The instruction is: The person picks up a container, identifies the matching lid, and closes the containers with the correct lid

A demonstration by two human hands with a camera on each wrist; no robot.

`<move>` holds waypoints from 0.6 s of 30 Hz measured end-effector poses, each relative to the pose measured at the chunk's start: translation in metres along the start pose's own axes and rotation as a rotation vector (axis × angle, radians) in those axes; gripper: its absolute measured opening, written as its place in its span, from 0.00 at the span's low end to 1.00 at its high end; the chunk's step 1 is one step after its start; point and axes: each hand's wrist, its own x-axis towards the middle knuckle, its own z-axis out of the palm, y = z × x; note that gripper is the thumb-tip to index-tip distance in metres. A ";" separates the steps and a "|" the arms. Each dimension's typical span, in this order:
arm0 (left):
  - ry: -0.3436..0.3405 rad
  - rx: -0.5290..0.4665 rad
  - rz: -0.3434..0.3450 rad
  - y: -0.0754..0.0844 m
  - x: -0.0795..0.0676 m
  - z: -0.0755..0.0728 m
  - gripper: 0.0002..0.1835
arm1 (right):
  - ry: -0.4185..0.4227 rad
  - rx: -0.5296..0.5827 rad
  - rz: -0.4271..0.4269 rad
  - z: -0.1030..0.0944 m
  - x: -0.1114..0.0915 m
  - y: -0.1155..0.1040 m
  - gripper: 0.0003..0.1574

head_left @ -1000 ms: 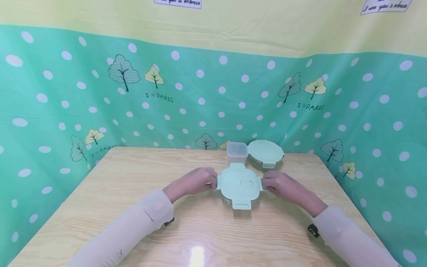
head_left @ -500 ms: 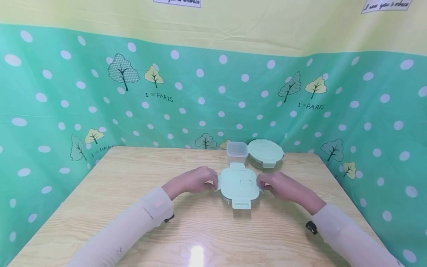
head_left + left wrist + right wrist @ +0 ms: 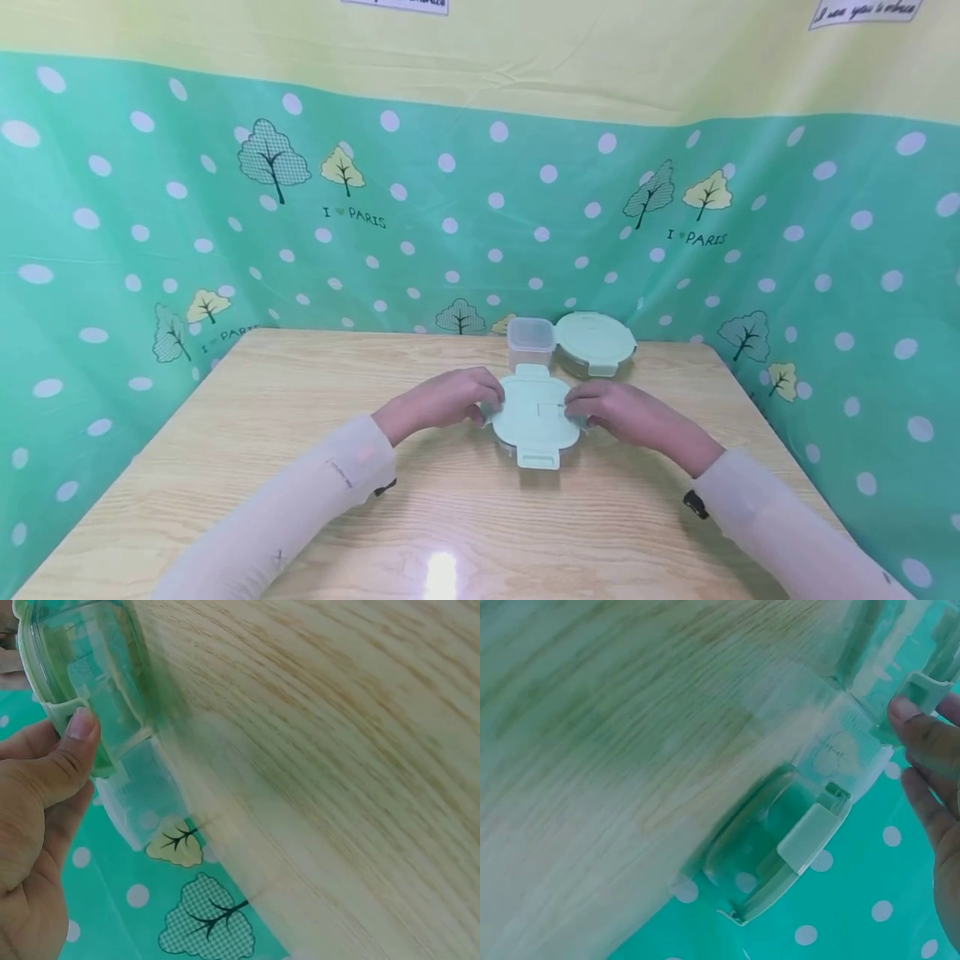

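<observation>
A squarish glass food container [image 3: 540, 417] with a pale green lid stands on the table, its front and back clips sticking outward. My left hand [image 3: 465, 396] grips its left side, fingers on the lid's edge. In the left wrist view, the thumb presses the side clip [image 3: 97, 742], which angles down along the glass wall. My right hand [image 3: 618, 408] holds the right side, fingers over the lid's edge. In the right wrist view, the thumb lies on the right clip [image 3: 922, 694], which slants away from the wall.
Behind the food container stands a clear lidless plastic box [image 3: 531, 340]. Beside it, to the right, is a round glass container [image 3: 596, 340] with a green lid. A polka-dot cloth [image 3: 420, 183] hangs behind the wooden table [image 3: 337, 358].
Both hands have moved inward from the outstretched side clips onto the lid's edges. The side clips have swung downward. The container has stayed in place.
</observation>
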 end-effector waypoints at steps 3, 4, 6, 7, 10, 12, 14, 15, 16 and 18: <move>-0.015 0.002 -0.005 0.000 0.001 0.000 0.16 | -0.011 -0.015 -0.035 0.000 0.003 0.001 0.29; -0.018 0.003 -0.008 0.000 0.001 0.000 0.16 | -0.019 -0.021 -0.043 0.000 0.003 0.002 0.30; -0.023 0.006 -0.014 -0.001 0.001 0.000 0.18 | -0.032 -0.030 -0.062 -0.001 0.005 0.003 0.29; -0.024 0.006 -0.017 -0.001 0.001 0.001 0.18 | -0.036 -0.041 -0.079 -0.001 0.006 0.004 0.28; -0.019 -0.001 -0.020 -0.003 0.000 0.001 0.18 | -0.033 -0.083 -0.128 -0.001 0.009 0.007 0.27; -0.012 -0.008 -0.017 -0.003 0.000 0.002 0.17 | -0.029 -0.112 -0.156 -0.001 0.011 0.008 0.27; -0.007 -0.015 -0.016 -0.003 0.000 0.002 0.17 | -0.026 -0.135 -0.172 0.000 0.012 0.009 0.26; -0.005 -0.018 -0.015 -0.004 0.000 0.003 0.17 | -0.024 -0.139 -0.176 0.001 0.013 0.010 0.26; -0.004 -0.023 -0.014 -0.004 0.000 0.003 0.17 | -0.021 -0.141 -0.182 0.001 0.013 0.010 0.26; -0.006 -0.030 -0.017 -0.004 0.000 0.004 0.17 | -0.017 -0.135 -0.187 0.002 0.014 0.011 0.26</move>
